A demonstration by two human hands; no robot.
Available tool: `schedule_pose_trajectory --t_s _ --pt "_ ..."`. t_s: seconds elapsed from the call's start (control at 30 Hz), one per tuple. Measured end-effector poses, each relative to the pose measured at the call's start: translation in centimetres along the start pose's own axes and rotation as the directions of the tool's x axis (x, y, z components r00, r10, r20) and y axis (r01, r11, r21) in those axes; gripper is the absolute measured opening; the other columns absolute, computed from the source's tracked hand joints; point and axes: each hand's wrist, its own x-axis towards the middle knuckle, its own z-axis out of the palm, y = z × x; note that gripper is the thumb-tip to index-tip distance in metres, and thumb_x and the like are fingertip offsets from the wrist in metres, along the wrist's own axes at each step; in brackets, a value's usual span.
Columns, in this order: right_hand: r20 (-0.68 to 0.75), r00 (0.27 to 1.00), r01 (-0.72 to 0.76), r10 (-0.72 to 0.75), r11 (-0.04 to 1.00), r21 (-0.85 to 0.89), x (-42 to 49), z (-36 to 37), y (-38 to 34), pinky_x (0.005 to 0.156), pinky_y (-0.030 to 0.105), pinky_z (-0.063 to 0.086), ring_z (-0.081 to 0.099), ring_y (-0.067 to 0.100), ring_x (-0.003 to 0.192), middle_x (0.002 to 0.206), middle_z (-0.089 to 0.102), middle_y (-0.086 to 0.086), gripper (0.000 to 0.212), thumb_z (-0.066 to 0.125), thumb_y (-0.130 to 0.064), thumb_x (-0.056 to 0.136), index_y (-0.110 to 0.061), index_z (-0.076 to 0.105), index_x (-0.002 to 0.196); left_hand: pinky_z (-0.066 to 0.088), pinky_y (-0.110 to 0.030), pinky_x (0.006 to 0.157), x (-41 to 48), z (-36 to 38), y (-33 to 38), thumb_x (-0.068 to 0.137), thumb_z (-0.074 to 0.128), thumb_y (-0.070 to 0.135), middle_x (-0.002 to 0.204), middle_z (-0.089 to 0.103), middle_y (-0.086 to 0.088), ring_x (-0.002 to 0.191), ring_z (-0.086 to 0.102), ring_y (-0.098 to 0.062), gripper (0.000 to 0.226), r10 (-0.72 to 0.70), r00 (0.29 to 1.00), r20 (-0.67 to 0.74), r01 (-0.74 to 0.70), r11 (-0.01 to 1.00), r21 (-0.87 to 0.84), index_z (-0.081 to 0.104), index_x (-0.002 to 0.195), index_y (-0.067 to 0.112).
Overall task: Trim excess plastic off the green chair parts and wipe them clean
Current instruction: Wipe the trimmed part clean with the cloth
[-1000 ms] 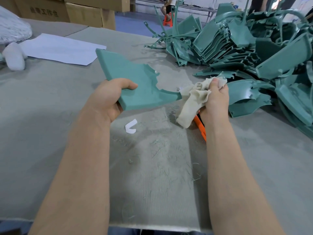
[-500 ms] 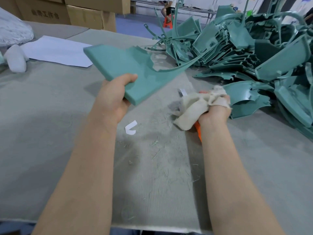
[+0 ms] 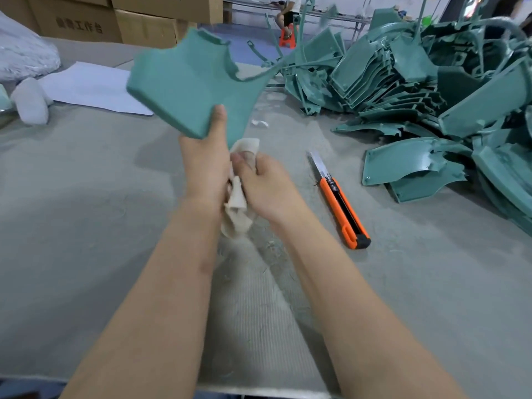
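Directly above the right hand point(image 3: 264, 182), which clutches the cloth point(image 3: 236, 219), the left hand point(image 3: 205, 168) grips the green chair part point(image 3: 184, 84) upright.

The chair part point(image 3: 184, 87) is held up over the table point(image 3: 86, 226) by the left hand point(image 3: 205, 165), mid-scene. The right hand point(image 3: 267, 185) is pressed just beside it, the cloth point(image 3: 237, 217) gripped between the two. Right of the hands, the knife point(image 3: 339, 203) is laid on the table, blade pointing away. Further right and behind, a pile of chair parts point(image 3: 417, 82) is heaped. Far left, a paper sheet point(image 3: 86, 87) is spread, with boxes point(image 3: 86, 21) stacked behind.
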Motion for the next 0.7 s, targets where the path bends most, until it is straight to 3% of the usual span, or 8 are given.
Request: schedule_pose_trajectory --t_s 0.07,0.13,0.27,0.4,0.47,0.57,0.63,0.7 --pt "0.0 1.0 0.01 -0.01 1.0 0.012 0.0 -0.8 -0.2 0.082 0.041 0.048 0.062 0.03 0.088 0.089 0.067 0.017 0.03 0.05 -0.031 0.099 -0.013 0.058 0.076 0.056 -0.034 0.086 0.6 -0.6 0.7 0.095 0.056 0.01 0.12 0.066 -0.012 0.102 0.066 -0.023 0.03 -0.122 0.993 0.006 0.12 0.971 -0.207 0.057 0.124 0.0" --pt "-0.102 0.989 -0.081 0.104 0.975 0.208 0.4 -2.2 -0.2 0.094 0.046 0.049 0.063 0.031 0.104 0.109 0.067 0.018 0.028 0.05 -0.036 0.099 -0.011 0.062 0.093 0.057 -0.033 0.07 0.6 -1.0 0.9 0.096 0.055 0.014 0.109 0.072 -0.01 0.09 0.069 -0.024 0.022 -0.259 0.96 0.107 0.28 0.893 -0.353 0.062 0.115 0.007" --pt "-0.094 0.977 -0.062 0.193 0.672 0.738 0.9 -4.3 0.3 0.073 0.034 0.056 0.065 0.015 0.072 0.08 0.069 0.005 0.017 0.051 -0.023 0.1 -0.01 0.06 0.093 0.057 -0.027 0.064 -1.0 -0.3 0.4 0.093 0.057 0.009 0.087 0.074 -0.006 0.071 0.071 -0.016 0.011 -0.372 0.887 0.274 0.424 0.892 -0.159 0.065 0.1 0.008" --pt "-0.312 0.932 0.061 0.185 0.768 0.638 1.0 -5.5 1.3 0.071 0.036 0.053 0.061 0.013 0.066 0.072 0.064 0.001 0.018 0.055 -0.01 0.097 -0.011 0.059 0.08 0.058 -0.03 0.078 -1.7 0.3 -0.3 0.088 0.069 0.021 0.114 0.068 -0.006 0.092 0.069 -0.014 0.044 -0.35 0.912 0.212 0.337 0.936 0.099 0.05 0.127 0.011" --pt "-0.462 0.867 0.073 0.187 0.869 0.489 1.3 -6.8 2.2 0.065 0.032 0.045 0.053 0.01 0.06 0.064 0.055 -0.006 0.028 0.052 -0.022 0.099 -0.018 0.053 0.072 0.046 -0.037 0.103 -1.1 -0.7 -0.1 0.083 0.073 0.037 0.143 0.043 -0.004 0.119 0.054 -0.012 0.084 -0.114 0.993 0.037 0.099 0.955 0.28 0.022 0.147 0.016" --pt "-0.613 0.771 0.068 0.171 0.935 0.347 1.7 -8.4 3.3 0.066 0.032 0.039 0.046 0.015 0.061 0.06 0.047 -0.005 0.039 0.046 -0.028 0.102 -0.022 0.046 0.063 0.007 -0.042 0.12 -0.9 -1.9 0.1 0.078 0.064 0.057 0.158 0.015 -0.007 0.147 0.013 -0.024 0.099 0.444 0.846 0.296 -0.519 0.552 0.653 0.013 0.152 0.016" --pt "-0.666 0.732 0.04 0.143 0.967 0.251 1.7 -8.8 3.5 0.065 0.029 0.037 0.043 0.013 0.057 0.058 0.045 -0.007 0.042 0.043 -0.028 0.102 -0.022 0.043 0.061 -0.006 -0.049 0.116 -1.7 -1.2 -0.3 0.073 0.055 0.071 0.161 0.013 0.0 0.148 0.001 -0.024 0.096 0.31 0.694 0.65 -0.717 0.229 0.658 0.02 0.152 0.028" --pt "-0.66 0.738 0.021 0.141 0.973 0.231 1.5 -9.2 3.4 0.063 0.028 0.036 0.043 0.011 0.055 0.058 0.046 -0.007 0.042 0.043 -0.029 0.102 -0.022 0.043 0.06 -0.008 -0.054 0.114 -2.5 -0.4 -1.5 0.073 0.054 0.073 0.162 0.005 0.004 0.148 -0.004 -0.021 0.094 0.033 0.601 0.798 -0.799 0.053 0.599 0.016 0.152 0.037"
